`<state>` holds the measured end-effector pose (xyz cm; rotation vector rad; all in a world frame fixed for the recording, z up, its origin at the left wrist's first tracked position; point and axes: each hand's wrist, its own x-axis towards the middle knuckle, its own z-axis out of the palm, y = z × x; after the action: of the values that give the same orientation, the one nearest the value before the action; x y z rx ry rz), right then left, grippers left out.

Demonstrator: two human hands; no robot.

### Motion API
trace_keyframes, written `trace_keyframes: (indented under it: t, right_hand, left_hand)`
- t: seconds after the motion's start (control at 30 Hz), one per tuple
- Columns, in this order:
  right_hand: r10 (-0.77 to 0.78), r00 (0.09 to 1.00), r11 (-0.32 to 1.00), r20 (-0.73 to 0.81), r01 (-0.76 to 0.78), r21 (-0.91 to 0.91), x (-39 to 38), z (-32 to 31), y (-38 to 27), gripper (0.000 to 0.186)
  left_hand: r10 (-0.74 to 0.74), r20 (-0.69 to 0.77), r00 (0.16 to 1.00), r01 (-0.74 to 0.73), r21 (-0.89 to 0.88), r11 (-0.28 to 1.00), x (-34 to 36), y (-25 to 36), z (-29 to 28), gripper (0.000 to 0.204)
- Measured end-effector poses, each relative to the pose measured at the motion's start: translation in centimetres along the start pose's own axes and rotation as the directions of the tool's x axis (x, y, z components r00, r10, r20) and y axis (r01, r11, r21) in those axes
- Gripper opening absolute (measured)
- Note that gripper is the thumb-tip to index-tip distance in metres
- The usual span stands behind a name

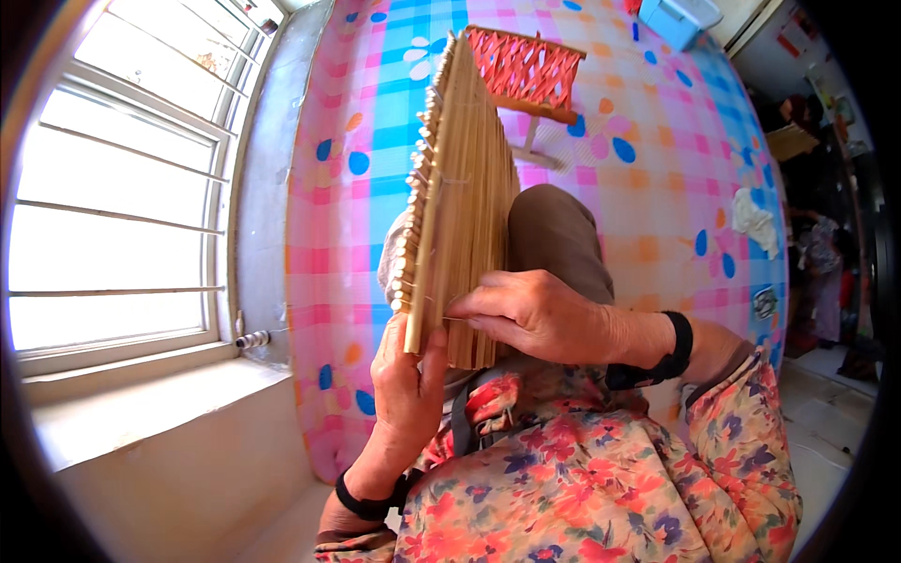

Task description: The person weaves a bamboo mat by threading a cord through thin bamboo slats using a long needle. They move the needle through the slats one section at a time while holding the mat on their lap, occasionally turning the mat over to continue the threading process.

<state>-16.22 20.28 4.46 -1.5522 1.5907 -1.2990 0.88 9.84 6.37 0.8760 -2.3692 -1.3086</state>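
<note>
A stiff mat of pale straw-coloured stalks (pixel 469 206) stands on edge across my lap, its long side running away from me. The cut stalk ends line its left rim, and thin thread crosses the stalks in places. My left hand (pixel 405 380) grips the near left corner, with the thumb against the face and the fingers behind the rim. Against the same face, close to that thumb, my right hand (pixel 540 314) is closed in a pinch. A fine line shows at its fingertips, too thin to tell as thread or needle.
Beyond the mat stands a small stool (pixel 530 70) with a red woven seat. A checked, petal-patterned sheet (pixel 338 244) covers the surface around me. At left is a barred window (pixel 117 220) with a sill; a blue box (pixel 678 19) and white cloth (pixel 754 220) lie to the right.
</note>
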Motion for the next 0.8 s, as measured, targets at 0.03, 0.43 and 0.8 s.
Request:
trace_keyframes:
  t: [0.03,0.43,0.8]
  right_hand:
    - [-0.009,1.0,1.0,0.01,0.009,0.022,0.2,0.5,0.5,0.018]
    - [0.034,0.999,0.947,0.027,-0.041,0.318,-0.1,-0.5,2.3,0.018]
    - [-0.004,0.996,0.928,-0.09,0.038,0.37,-0.1,1.8,2.3,0.018]
  left_hand:
    - [-0.031,-0.023,0.999,0.031,-0.028,0.999,-0.1,-0.3,0.0,0.017]
    - [-0.18,-0.08,0.98,0.176,-0.058,0.983,-1.2,0.0,0.0,0.013]
    - [-0.26,-0.169,0.951,0.21,-0.267,0.941,-1.6,0.0,-0.1,0.02]
